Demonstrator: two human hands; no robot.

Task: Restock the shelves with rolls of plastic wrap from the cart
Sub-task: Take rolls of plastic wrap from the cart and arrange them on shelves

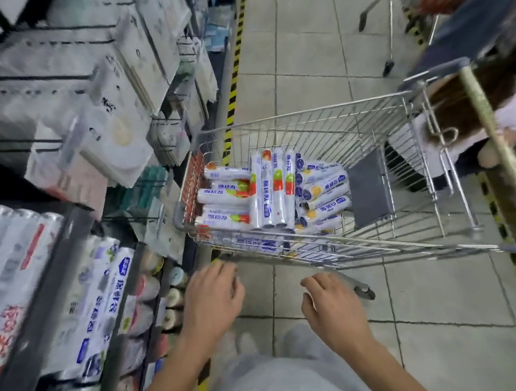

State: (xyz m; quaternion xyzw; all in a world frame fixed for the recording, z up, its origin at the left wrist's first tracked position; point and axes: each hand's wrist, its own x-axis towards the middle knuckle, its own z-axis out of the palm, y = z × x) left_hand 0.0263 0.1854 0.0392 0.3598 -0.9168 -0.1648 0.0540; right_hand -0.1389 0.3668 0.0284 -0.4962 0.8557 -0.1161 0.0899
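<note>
Left grip (211,297) and right grip (330,305): empty, fingers loosely spread, poised just short of wire shopping cart (404,156). Rolls of plastic wrap (269,191) heaped at cart's near-left end, beside shelves (78,275). Likely risk: slick, glossy film-wrapped cylinders slipping or rolling if grabbed several together. Chrome mesh, tiled floor (315,48).

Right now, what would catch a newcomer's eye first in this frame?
The wire cart in the middle of the aisle, with white plastic wrap rolls heaped at its shelf end. Next, two empty hands, left hand and right hand, open below it. The shelves on the left are blurred.
</note>
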